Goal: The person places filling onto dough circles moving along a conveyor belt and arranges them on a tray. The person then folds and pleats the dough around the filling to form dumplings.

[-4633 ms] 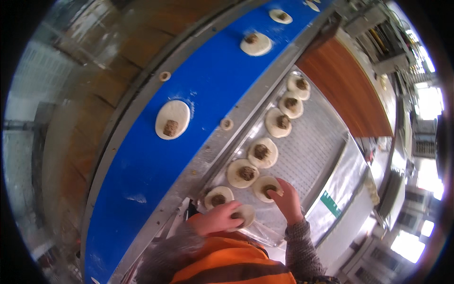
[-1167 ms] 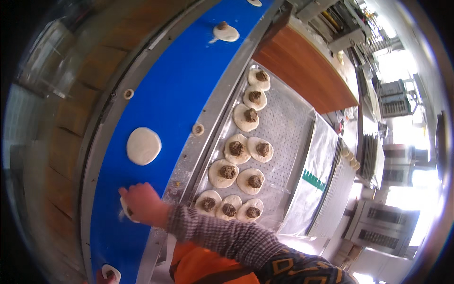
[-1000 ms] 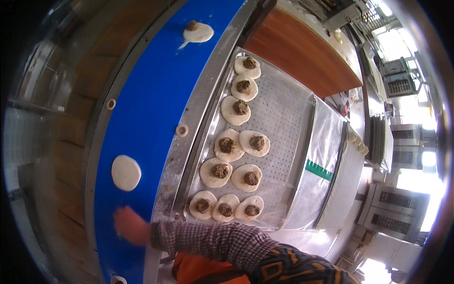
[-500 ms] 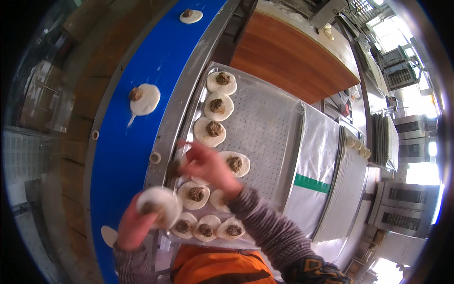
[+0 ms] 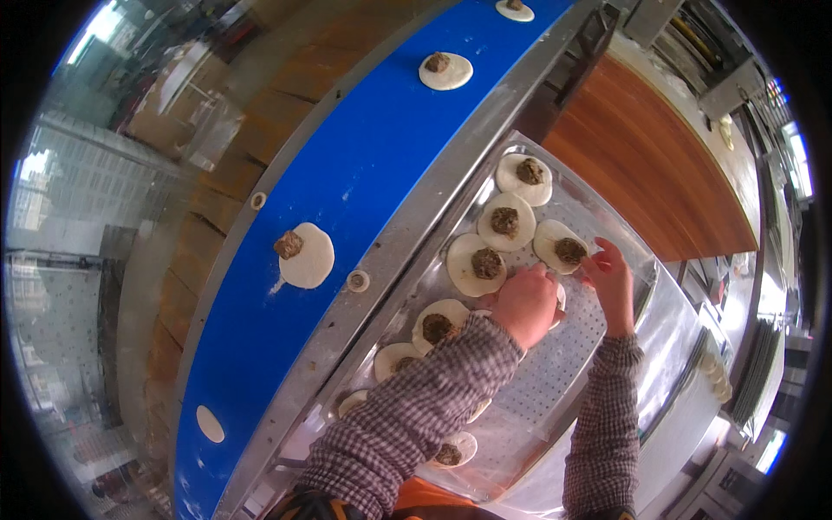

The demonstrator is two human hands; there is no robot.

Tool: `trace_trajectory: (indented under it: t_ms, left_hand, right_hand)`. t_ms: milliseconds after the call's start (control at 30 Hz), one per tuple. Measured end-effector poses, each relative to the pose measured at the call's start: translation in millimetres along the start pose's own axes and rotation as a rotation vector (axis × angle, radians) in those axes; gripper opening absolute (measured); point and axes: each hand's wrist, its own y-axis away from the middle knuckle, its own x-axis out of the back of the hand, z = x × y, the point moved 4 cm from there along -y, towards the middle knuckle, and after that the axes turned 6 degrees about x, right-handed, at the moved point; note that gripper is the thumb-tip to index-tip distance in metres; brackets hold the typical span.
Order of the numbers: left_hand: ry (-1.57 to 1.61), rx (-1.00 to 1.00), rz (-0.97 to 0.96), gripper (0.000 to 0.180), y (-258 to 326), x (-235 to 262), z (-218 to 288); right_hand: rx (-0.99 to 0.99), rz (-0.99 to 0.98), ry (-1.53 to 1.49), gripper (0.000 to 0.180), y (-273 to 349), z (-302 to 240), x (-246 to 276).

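Dough round (image 5: 552, 243), pale and flat with a brown lump of filling (image 5: 570, 251), lies on a perforated silver metal tray (image 5: 563, 338), its edge beside the right hand (image 5: 613, 282), whose grip is parted, contact uncertain. The left hand (image 5: 524, 303) curls its grip over a second pale round (image 5: 561, 300), mostly hidden; how firmly it holds cannot be told. Close spacing means a knuckle could smear filling. On the blue conveyor belt (image 5: 381, 147), another brown lump (image 5: 289, 244) overhangs its pale oval base (image 5: 310, 258) and could drop off if lifted at a tilt.
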Motion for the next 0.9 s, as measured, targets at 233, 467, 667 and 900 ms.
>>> trace_trajectory:
  t_ms: [233,467,667,900]
  left_hand:
    - [-0.377,0.339,0.865,0.045,202,189,-99]
    - [-0.343,0.532,0.689,0.038,304,184,-217]
    - [0.434,0.584,0.7,0.032,375,182,-230]
    - [0.079,0.707,0.609,0.043,439,171,-267]
  right_hand:
    - [0.438,0.076,0.066,0.032,-11,-106,-34]
    - [0.834,-0.197,0.24,0.047,-77,-232,-191]
    - [1.007,-0.56,0.597,0.041,-73,-275,-280]
    - [0.808,-0.6,0.592,0.067,-46,-274,-293]
